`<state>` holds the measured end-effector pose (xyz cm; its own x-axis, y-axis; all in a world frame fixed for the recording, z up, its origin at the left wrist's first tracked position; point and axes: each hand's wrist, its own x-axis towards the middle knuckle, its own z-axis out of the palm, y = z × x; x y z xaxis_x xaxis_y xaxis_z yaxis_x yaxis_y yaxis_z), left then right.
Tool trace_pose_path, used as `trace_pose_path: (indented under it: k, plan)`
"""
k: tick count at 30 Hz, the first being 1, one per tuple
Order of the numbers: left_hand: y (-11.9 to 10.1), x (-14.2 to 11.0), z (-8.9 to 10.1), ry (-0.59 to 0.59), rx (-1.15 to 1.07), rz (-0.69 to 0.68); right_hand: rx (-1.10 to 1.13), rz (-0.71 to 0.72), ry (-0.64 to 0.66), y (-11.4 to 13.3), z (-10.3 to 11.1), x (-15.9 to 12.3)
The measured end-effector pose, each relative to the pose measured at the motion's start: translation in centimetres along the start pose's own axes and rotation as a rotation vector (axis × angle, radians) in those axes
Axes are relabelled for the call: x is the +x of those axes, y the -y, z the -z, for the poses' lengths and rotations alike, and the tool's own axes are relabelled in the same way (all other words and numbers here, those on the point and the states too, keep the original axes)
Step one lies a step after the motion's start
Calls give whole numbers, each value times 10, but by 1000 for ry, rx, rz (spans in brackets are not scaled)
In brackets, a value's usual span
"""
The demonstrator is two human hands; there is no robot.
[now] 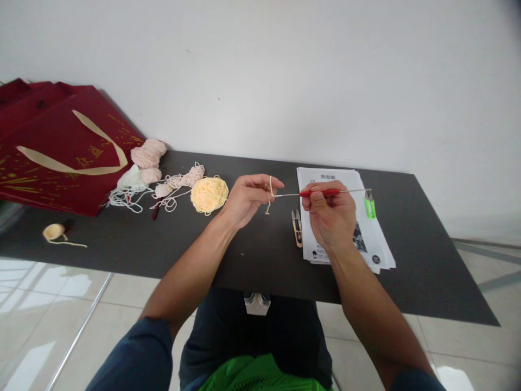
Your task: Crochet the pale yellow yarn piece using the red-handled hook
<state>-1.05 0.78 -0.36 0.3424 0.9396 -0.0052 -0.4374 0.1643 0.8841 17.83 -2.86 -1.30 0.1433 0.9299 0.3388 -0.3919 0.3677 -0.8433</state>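
Observation:
My left hand (248,196) is held above the dark table (122,239), fingers pinched on a strand of pale yellow yarn (270,190) looped over the forefinger. My right hand (329,214) grips a crochet hook with a red handle (321,192), its metal tip pointing left to the yarn loop. A ball of the same yellow yarn (209,194) lies on the table just left of my left hand.
Small thread snips (297,228) lie between my hands, next to a stack of printed sheets (345,179) with a green object (369,206) on it. Pink yarn balls (148,155), white tangled thread (130,187), a small yellow crocheted piece (53,232) and red gift bags (61,146) sit at left.

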Motion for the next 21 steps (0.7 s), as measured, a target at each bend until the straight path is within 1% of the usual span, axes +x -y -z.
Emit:
trace_pose_path:
  k: [3, 5, 7, 9, 11, 15, 21]
  plan:
    - [2, 1, 0, 12, -33, -33, 117, -163, -34, 1, -1, 3]
    - [5, 1, 0, -9, -37, -59, 186, -269, -62, 1, -1, 4]
    - [8, 1, -1, -50, -11, -87, 236, -344, -86, -1, -3, 4]
    - [12, 2, -2, -85, 41, -107, 269, -385, -101, -2, -6, 3]
    - [16, 2, -4, -107, 86, -131, 278, -395, -109, -4, -10, 0]
    - [21, 0, -11, -149, 146, -169, 214, -351, -129, -7, -18, -5]
    - [24, -1, -16, -202, 195, -226, 156, -294, -141, -16, -22, -10]
